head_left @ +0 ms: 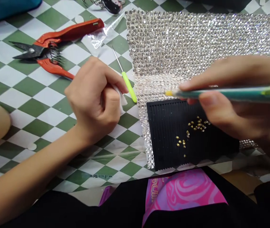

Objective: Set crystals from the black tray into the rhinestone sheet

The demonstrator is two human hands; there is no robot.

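Head view showed the right hand [229,117] pinching a teal picker pen [222,93] above gold studs [195,126] on a black tray [165,136]. The left hand [92,101] was clenched on white tissue [121,98] beside rhinestone mesh [172,41].

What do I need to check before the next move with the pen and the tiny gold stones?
1. Right hand holding the teal pen: ok.
2. Yellow pen tip carrying a stone: cannot tell.
3. Gold stones lying on the black ridged tray: ok.
4. Left hand holding the white tissue: ok.
5. Red-handled snips well away from the left hand: not ok, one handle ends right beside it.
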